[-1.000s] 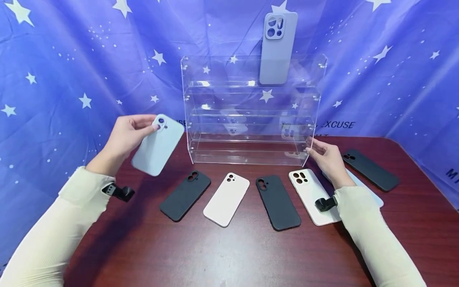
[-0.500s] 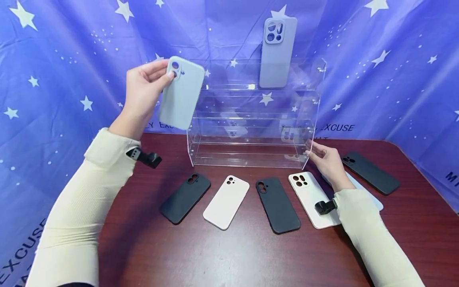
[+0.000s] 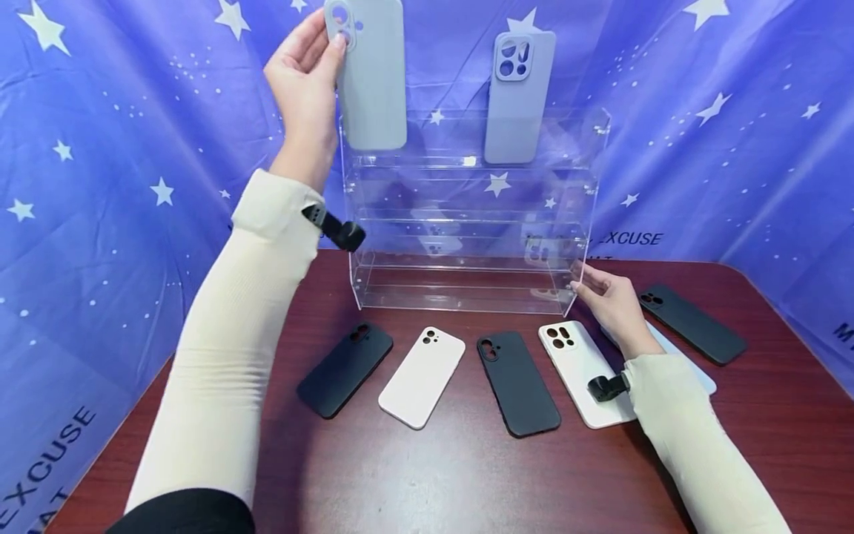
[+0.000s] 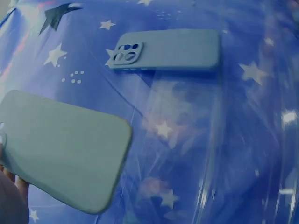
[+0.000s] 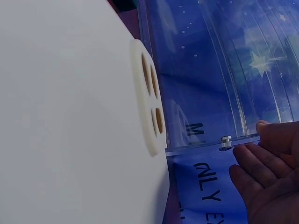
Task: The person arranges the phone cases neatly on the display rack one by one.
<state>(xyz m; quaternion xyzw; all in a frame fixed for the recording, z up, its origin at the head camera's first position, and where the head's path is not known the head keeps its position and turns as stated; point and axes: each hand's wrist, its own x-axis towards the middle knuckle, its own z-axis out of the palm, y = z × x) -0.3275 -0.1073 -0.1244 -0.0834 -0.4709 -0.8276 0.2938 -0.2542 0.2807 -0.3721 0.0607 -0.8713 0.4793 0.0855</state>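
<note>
Up at the rack's top left, my left hand (image 3: pixel 303 81) pinches a pale grey-green phone case (image 3: pixel 375 81) by its camera end, thumb on the camera cutout. The case is upright, its lower end overlapping the rack's top tier; in the left wrist view the same phone case (image 4: pixel 70 149) shows its plain back. A grey-blue phone case (image 3: pixel 517 119) stands on the top tier further right, also seen as a phone case (image 4: pixel 180 49) beyond. My right hand (image 3: pixel 610 300) holds the right side panel of the clear acrylic display rack (image 3: pixel 467 302) low down, thumb at its edge, fingers outside.
On the dark red table (image 3: pixel 414 489) lie a black case (image 3: pixel 345 371), a white case (image 3: pixel 422 378), another black case (image 3: pixel 519 386) and a cream case (image 3: pixel 587 374). A pale blue case (image 3: pixel 683 360) lies partly under my right wrist, beside a black case (image 3: pixel 694 325). Behind hangs a starry blue cloth (image 3: pixel 133 133).
My left hand has carried the pale case up and to the right, from left of the rack to its top tier, turning it upright. My right hand has stayed at the rack's side.
</note>
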